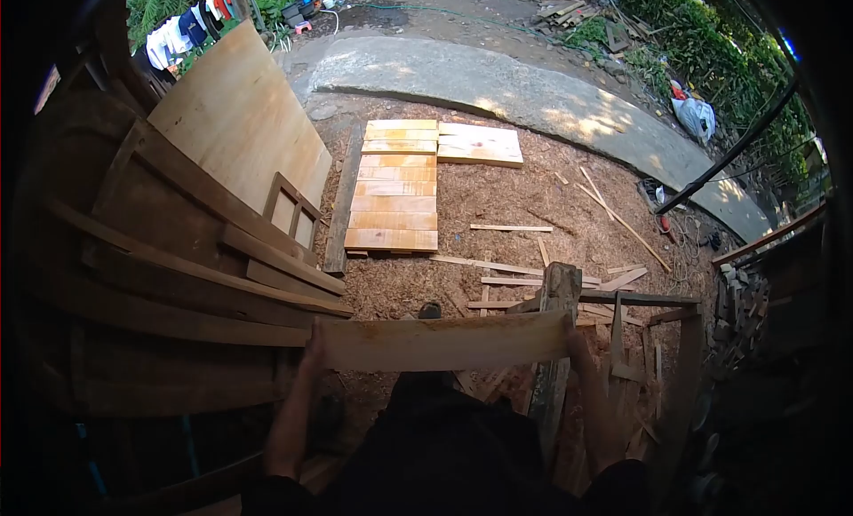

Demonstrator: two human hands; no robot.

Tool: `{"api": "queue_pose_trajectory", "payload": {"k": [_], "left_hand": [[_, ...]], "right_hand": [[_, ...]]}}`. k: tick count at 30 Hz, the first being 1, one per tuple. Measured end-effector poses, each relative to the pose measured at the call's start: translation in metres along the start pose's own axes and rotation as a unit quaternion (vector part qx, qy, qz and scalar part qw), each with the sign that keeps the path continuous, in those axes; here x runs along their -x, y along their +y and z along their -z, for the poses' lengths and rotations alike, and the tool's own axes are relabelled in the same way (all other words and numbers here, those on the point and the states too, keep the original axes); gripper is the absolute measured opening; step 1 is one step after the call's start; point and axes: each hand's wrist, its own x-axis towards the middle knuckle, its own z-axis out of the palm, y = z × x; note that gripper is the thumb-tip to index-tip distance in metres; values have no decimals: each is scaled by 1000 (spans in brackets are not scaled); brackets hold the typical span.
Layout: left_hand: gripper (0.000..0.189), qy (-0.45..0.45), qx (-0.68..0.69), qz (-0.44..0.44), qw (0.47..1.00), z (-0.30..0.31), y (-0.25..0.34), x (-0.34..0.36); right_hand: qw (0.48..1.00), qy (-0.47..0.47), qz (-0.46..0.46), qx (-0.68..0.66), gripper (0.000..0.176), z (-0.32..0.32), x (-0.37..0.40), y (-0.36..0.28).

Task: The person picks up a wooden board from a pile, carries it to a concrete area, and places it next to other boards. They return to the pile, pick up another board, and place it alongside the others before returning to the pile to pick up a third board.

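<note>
A short wooden plank [444, 342] stretches level across the view in front of my body, held by its two ends. My left hand [314, 345] is closed on the left end, and my right hand [576, 340] grips the right end. Both hands are in shade, so single fingers are hard to make out. Just behind the plank's right part rises a rough wooden post or beam end [562, 289]. Farther ahead, several pale boards [394, 194] lie side by side in a column on the ground, with another short group of boards [480, 145] beside their far end.
Sawdust and shavings [498, 192] cover the ground. Loose wood strips [511, 228] are scattered at centre right. On the left lean a plywood sheet [244, 116] and dark planks [204, 218]. A concrete strip [498, 81] crosses beyond. A dark pole [733, 152] slants at right.
</note>
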Motion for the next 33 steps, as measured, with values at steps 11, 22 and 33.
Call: {"api": "queue_pose_trajectory", "payload": {"k": [11, 22, 33], "left_hand": [[90, -75, -65, 122, 988, -52, 133, -135], [93, -82, -137, 72, 985, -109, 244, -203], [82, -149, -55, 90, 983, -170, 259, -322]], "right_hand": [[997, 9, -56, -53, 85, 3, -67, -115], [992, 39, 0, -119, 76, 4, -129, -164], [988, 20, -57, -141, 82, 45, -224, -219]]}}
